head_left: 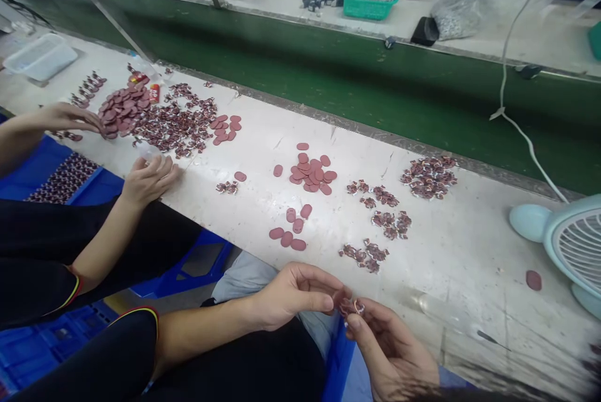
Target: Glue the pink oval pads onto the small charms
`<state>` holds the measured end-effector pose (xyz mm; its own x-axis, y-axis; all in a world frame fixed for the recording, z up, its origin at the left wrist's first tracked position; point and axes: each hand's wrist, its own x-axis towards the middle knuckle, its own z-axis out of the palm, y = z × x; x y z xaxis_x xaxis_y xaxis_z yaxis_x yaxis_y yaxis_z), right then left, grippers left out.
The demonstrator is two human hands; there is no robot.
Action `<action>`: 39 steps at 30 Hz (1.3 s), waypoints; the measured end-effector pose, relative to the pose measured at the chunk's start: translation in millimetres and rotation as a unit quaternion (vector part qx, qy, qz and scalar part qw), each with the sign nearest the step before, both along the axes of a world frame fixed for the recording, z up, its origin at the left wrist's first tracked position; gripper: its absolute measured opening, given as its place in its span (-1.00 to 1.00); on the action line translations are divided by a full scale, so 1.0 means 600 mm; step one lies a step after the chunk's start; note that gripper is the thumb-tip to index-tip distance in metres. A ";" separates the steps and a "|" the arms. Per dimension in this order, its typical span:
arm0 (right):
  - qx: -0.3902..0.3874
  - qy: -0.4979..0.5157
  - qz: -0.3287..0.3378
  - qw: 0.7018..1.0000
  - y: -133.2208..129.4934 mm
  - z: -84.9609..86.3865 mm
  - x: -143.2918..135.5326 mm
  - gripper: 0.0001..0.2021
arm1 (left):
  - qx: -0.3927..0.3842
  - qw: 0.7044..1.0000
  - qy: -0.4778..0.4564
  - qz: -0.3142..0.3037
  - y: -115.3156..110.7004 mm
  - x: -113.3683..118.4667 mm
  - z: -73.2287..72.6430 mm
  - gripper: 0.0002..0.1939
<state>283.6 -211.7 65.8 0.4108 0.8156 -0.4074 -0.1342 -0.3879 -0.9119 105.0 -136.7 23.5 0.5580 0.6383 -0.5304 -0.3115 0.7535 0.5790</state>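
Low in the head view, my left hand [300, 295] reaches in from the left and pinches a reddish-brown oval piece [339, 297], seen nearly edge-on. Close against it, my right hand [394, 342] grips a small brown part with shiny metal bits [353, 308] between thumb and fingers. The two pieces meet or overlap; whether they are joined I cannot tell. Just beyond my hands on the white table [451, 245] lie small clusters of similar brown-and-metal parts [366, 255]. Several loose oval pieces [287, 238] are to the left of those clusters, with a heap of ovals [313, 173] behind.
A co-worker's hands [153, 176] are at the left, beside larger piles of parts [176, 120]. A light-blue fan [580, 252] stands at the right, its white cord [504, 76] hanging across. Beyond a green panel [300, 89], other people handle a green basket [373, 4].
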 end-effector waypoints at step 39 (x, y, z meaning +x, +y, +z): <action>0.055 -0.033 0.009 0.998 -0.019 -0.026 0.019 -0.80 | 0.026 0.999 -0.015 0.009 -0.002 0.020 0.009 -0.56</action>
